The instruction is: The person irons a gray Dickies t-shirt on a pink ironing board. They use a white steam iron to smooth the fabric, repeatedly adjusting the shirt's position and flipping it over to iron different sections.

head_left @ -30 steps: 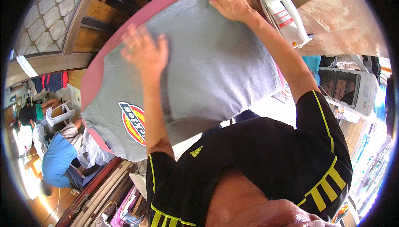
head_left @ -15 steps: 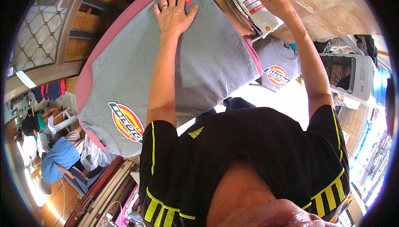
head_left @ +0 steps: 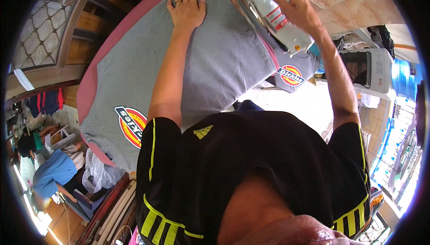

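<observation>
A grey garment (head_left: 224,70) with a round red-and-yellow logo lies spread over a pinkish-red ironing board (head_left: 85,81). My left hand (head_left: 187,9) rests flat on the cloth near the far end, fingers apart, beside a small red patch. My right hand (head_left: 301,13) is wrapped round the handle of a white iron (head_left: 280,18). The iron is tilted on its side at the garment's right edge, its dark soleplate turned toward the cloth. Whether the soleplate touches the fabric I cannot tell. Another grey piece (head_left: 293,72) with the same kind of logo hangs below the iron.
A white heater-like appliance (head_left: 378,72) stands at the right. To the left are a metal lattice gate (head_left: 42,34) and wooden shelves (head_left: 89,23). A person in blue (head_left: 56,173) bends over at the lower left, near a clear plastic bag (head_left: 101,173) and long poles (head_left: 112,211).
My right hand has picked the iron up from its resting place and brought it slightly nearer to me, beside the garment's edge. My left hand stays flat on the cloth.
</observation>
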The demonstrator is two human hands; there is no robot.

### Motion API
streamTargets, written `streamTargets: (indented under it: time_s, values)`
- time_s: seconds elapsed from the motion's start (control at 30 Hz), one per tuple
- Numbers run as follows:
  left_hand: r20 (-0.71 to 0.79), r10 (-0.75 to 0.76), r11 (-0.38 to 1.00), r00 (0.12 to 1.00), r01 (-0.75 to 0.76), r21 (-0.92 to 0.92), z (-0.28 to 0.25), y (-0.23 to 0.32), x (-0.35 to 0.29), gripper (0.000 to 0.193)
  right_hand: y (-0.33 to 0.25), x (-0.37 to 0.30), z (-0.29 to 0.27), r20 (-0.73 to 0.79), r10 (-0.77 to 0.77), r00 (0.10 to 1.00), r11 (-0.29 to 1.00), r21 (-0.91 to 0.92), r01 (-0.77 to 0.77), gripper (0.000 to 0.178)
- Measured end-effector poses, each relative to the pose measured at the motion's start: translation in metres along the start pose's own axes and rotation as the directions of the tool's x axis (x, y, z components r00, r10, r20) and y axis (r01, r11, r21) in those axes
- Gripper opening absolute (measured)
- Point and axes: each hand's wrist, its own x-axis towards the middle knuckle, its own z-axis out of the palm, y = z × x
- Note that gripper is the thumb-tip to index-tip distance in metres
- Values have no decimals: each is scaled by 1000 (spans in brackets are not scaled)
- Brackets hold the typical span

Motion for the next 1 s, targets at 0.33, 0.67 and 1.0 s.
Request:
streamTargets:
  time_s: [0.33,0.67,1.0]
  values:
    - [3,228,973,974,-228,-34,-3,-62,15,56,-48,-9,85,-31,97,995,993,68,-94,45]
    - [-51,79,996,996,-81,-29,-11,-47,13,59,11,187,138,-172,-15,985,978,-207,-22,52]
    - [-22,67,997,997,-68,-40,-17,-48,12,59,-62,5,94,-134,-67,989,997,-54,61,38]
